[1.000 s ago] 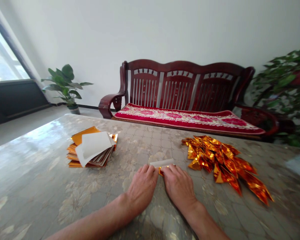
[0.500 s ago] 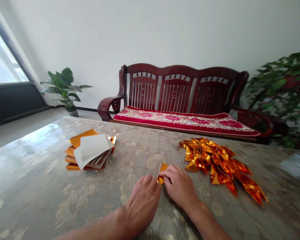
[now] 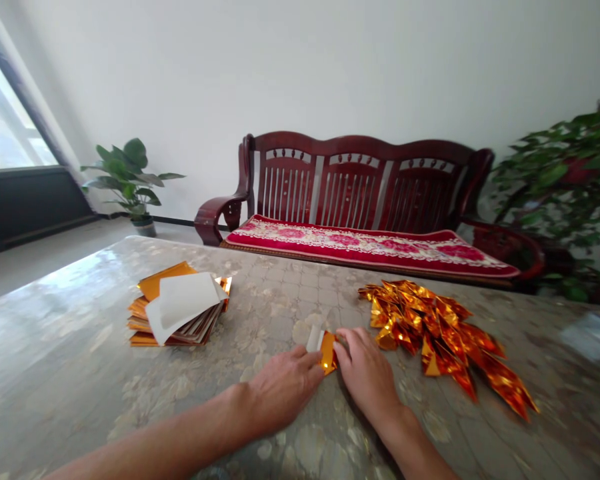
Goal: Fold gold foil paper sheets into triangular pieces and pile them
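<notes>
Two bare hands work at the middle of the desk [image 3: 280, 300], with a small folded strip of gold foil paper [image 3: 329, 353] between them, its white reverse showing at the left end. The left hand [image 3: 280, 390] lies nearly flat, fingers together, their tips against the strip's left side. The right hand [image 3: 365, 377] is slightly curled, fingertips at the strip's right side; whether either hand is pinching it, I cannot tell. Just beyond the right hand lies a heap of folded gold foil triangles [image 3: 430, 337]. Well to the left sits a stack of gold paper sheets [image 3: 150, 313] under loose white sheets [image 3: 180, 303]. Past the desk stands a dark red wooden bench [image 3: 360, 180] with a red floral cushion [image 3: 365, 243]
</notes>
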### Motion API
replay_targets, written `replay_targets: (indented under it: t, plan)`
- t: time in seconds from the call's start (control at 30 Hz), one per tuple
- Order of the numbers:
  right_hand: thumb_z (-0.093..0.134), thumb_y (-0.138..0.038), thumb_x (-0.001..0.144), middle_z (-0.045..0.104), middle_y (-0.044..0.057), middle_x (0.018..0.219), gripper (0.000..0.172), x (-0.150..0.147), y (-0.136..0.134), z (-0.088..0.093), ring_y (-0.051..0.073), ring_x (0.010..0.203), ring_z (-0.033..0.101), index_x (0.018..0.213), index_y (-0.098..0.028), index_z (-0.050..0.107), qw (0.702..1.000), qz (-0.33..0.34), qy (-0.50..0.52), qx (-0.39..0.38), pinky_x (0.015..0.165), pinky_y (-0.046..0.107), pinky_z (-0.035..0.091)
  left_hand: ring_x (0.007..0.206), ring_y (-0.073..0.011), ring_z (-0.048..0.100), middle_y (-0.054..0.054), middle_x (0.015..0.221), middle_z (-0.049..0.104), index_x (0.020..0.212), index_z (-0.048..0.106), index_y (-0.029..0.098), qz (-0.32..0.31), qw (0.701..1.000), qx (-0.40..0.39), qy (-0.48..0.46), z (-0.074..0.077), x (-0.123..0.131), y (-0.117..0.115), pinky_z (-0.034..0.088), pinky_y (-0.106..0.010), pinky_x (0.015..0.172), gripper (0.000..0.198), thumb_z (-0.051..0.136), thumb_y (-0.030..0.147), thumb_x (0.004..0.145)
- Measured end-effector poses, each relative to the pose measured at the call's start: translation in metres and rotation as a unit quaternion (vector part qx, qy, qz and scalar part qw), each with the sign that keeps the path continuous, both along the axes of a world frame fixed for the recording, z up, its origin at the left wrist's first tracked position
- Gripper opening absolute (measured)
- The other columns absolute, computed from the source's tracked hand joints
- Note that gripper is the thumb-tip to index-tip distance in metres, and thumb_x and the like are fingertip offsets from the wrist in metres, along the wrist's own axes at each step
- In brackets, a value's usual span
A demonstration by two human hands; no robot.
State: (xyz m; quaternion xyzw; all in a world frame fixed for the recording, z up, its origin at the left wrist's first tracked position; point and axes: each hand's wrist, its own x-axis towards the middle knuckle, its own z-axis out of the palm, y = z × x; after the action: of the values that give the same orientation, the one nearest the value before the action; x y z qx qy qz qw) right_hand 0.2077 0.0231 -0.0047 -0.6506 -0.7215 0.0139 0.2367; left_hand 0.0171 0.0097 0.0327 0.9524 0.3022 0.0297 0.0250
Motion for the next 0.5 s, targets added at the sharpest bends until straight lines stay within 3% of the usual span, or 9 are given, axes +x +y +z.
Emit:
replay_targets:
  t: [0.3,0.5]
  plan:
    - [0.053,-0.03,0.092,0.063,0.006,0.097,0.013,-0.002,0.007,0.006,0.022,0.095,0.06,0.093,-0.022,0.063,0.999,-0.032,-0.022,-0.038,0.073,0.03,0.041,0.091,-0.0172,0.057,0.0,0.1,0.063,0.099,0.057,0.02,0.076,0.996,0.0,-0.051,-0.02,0.009,0.007,0.046,-0.027,0.076,0.007,0.05,0.022,0.099]
    - [0.048,-0.03,0.091,0.067,0.003,0.098,0.015,-0.006,0.007,0.012,0.02,0.094,0.063,0.093,-0.023,0.061,0.996,-0.023,0.055,-0.07,0.074,0.029,0.041,0.089,-0.0197,0.055,0.001,0.095,0.064,0.095,0.058,0.022,0.092,0.99,0.043,-0.098,-0.031,0.014,0.001,0.045,-0.033,0.079,0.01,0.051,0.028,0.099]
